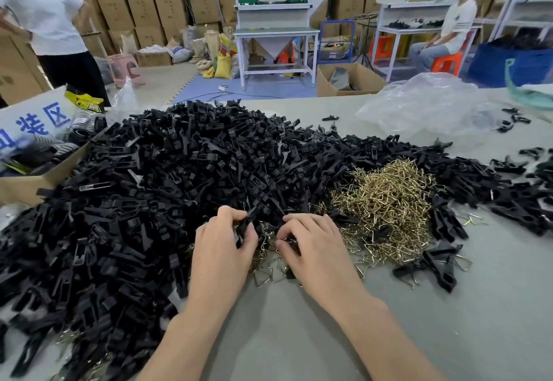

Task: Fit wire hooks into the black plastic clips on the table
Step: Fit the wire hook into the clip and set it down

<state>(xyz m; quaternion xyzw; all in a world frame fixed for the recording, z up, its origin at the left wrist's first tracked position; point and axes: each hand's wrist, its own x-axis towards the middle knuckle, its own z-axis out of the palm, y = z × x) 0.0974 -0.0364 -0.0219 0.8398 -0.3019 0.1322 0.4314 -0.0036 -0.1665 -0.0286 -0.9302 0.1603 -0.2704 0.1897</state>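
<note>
Fingers (232,216) of the left hand (223,240) curl round a black plastic clip (247,226); the right hand (314,246), just beside it, bends its fingers over loose wire hooks (386,201), its hold unclear. Both work mid-worktop (299,335). The wire hooks pile up to the right; a clip heap (179,177) spreads to the left edge, touching a cardboard box (27,184).
</note>
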